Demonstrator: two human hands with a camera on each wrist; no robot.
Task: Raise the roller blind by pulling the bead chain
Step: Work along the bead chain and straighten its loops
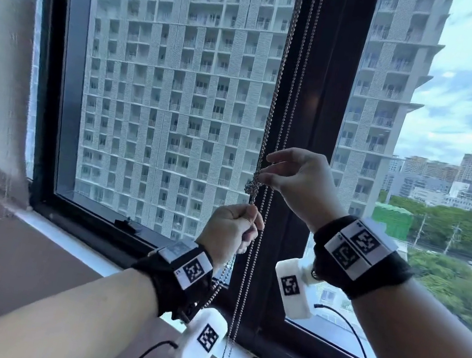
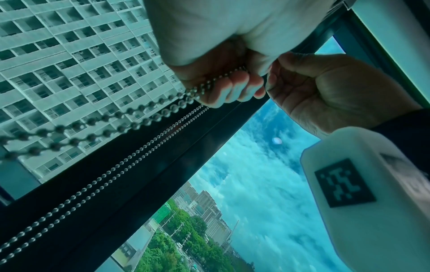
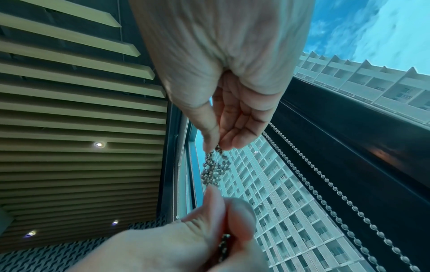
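A metal bead chain (image 1: pixel 277 92) hangs in front of the dark window mullion (image 1: pixel 318 99) and is tangled into a knot (image 1: pixel 253 186). My right hand (image 1: pixel 264 173) pinches the chain at the top of the knot (image 3: pixel 213 169) between thumb and fingertips (image 3: pixel 230 141). My left hand (image 1: pixel 248 222) is just below, fingers curled round the chain (image 2: pixel 209 86) under the knot. Two doubled strands (image 2: pixel 93 127) trail out of my left fist. The blind itself is out of sight in the head view.
A second pair of bead chains (image 1: pixel 263 229) hangs straight down just right of my left hand to the sill (image 1: pixel 78 246). Window glass (image 1: pixel 163 105) lies behind both hands. A slatted ceiling (image 3: pixel 69 110) shows overhead.
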